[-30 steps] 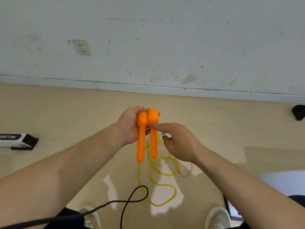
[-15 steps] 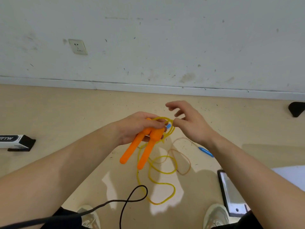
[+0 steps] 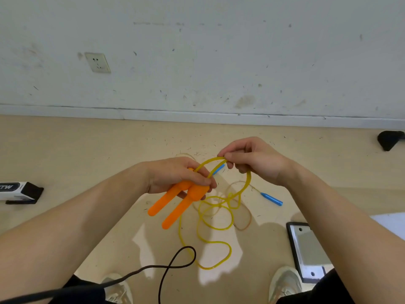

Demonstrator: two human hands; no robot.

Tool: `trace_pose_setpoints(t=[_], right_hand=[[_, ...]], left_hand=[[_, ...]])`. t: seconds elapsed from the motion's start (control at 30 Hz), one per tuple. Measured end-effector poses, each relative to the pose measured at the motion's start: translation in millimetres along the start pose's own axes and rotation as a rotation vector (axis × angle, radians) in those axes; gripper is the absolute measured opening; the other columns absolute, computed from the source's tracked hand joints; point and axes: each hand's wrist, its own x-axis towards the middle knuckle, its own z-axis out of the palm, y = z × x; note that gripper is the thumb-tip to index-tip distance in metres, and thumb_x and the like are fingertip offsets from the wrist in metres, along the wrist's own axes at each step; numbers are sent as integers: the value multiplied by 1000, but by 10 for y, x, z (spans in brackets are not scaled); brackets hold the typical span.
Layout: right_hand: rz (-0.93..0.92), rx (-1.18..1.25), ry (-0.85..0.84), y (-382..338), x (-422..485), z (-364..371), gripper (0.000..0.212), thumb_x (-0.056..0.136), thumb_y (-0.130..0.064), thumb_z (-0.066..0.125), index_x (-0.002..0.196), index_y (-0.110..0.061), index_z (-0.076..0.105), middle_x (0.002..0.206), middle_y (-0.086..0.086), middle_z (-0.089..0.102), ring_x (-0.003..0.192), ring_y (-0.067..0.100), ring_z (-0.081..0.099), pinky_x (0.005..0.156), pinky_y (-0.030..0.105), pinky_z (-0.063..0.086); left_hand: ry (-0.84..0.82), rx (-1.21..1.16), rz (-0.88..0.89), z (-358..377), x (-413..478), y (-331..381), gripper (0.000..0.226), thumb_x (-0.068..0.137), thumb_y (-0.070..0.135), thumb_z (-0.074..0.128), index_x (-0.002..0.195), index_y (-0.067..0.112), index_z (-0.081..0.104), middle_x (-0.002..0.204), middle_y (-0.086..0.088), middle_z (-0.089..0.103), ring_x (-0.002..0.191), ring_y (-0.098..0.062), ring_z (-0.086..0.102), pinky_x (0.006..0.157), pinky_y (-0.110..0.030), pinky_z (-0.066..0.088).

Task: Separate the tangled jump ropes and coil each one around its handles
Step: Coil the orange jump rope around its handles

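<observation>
Orange handles (image 3: 182, 208) are gripped together in the left hand (image 3: 175, 174). Yellow rope (image 3: 208, 161) is pinched by the right hand (image 3: 258, 161) at their 2 o'clock. Wraps should be kept taut.

Orange handles (image 3: 178, 211) held side by side, tips angled down-left; yellow rope (image 3: 209, 160) looped up, rest slack on floor, tangled w/ clear rope (image 3: 250, 218); blue handles (image 3: 271, 199) lying apart.
</observation>
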Motion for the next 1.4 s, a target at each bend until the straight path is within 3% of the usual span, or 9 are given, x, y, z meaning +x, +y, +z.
trace_pose_setpoints(t=[0.13, 0.33, 0.57, 0.77, 0.93, 1.1, 1.23, 1.33, 1.4], right_hand=[[17, -39, 12, -20, -6, -27, 13, 92, -2, 65, 98, -8, 75, 75, 6, 69, 62, 5, 56, 62, 23, 41], [14, -21, 47, -22, -2, -26, 12, 91, -2, 67, 98, -7, 74, 77, 6, 71, 64, 5, 58, 63, 22, 43], [17, -103, 64, -24, 6, -27, 10, 87, -4, 73, 97, -5, 75, 76, 5, 74, 68, 5, 63, 61, 18, 45], [18, -123, 83, -70, 9, -83, 20, 78, -3, 82, 96, -7, 73, 82, 14, 74, 74, 11, 68, 71, 18, 50], [-12, -231, 71, -78, -8, -102, 22, 76, -3, 83, 95, -5, 72, 81, 13, 73, 71, 11, 66, 72, 21, 53], [-23, -406, 139, -85, -17, -165, 26, 68, -23, 91, 84, -14, 72, 70, -1, 69, 61, 5, 59, 62, 17, 47], [28, -656, 155, -23, -4, -163, 41, 71, -53, 83, 68, -18, 63, 55, -13, 47, 51, 4, 41, 52, 21, 34], [68, -556, 111, 18, 2, -156, 48, 74, -55, 79, 65, -12, 59, 49, -13, 36, 52, 9, 36, 55, 29, 34], [49, -429, 94, 15, -6, -129, 42, 79, -48, 78, 70, -9, 64, 57, -5, 40, 59, 14, 38, 59, 33, 37]], left_hand=[[-11, -144, 2, 31, 40, 28, 48, 90, 45, 53, 99, 3, 73, 104, -19, 69, 98, -32, 68, 99, -48, 49], [-44, -364, 141, 46, 56, -26, 34, 97, 21, 45, 108, -1, 70, 120, -22, 68, 116, -36, 63, 88, -37, 54], [-25, -459, 180, 97, 114, -93, 36, 92, 12, 52, 126, 3, 62, 112, -18, 70, 104, -31, 66, 79, -35, 56], [-110, -322, 140, 168, 160, -143, 29, 99, 11, 47, 119, 3, 65, 106, -10, 72, 104, -24, 67, 95, -36, 51], [-91, -275, 159, 249, 199, -175, 29, 103, 9, 43, 121, 2, 64, 97, -5, 68, 101, -21, 64, 96, -34, 47], [-61, -276, 161, 229, 224, -208, 30, 98, 15, 51, 120, 2, 68, 90, -3, 62, 105, -31, 53, 99, -46, 36], [53, -354, 130, 244, 253, -208, 38, 104, 28, 45, 109, 5, 75, 78, -3, 59, 101, -33, 51, 97, -44, 36], [61, -319, 165, 264, 212, -172, 34, 106, 20, 42, 113, 2, 70, 75, -4, 58, 97, -31, 61, 91, -34, 50], [16, -320, 171, 268, 172, -164, 30, 104, 15, 43, 115, -1, 66, 76, -4, 61, 97, -28, 66, 86, -31, 53]])
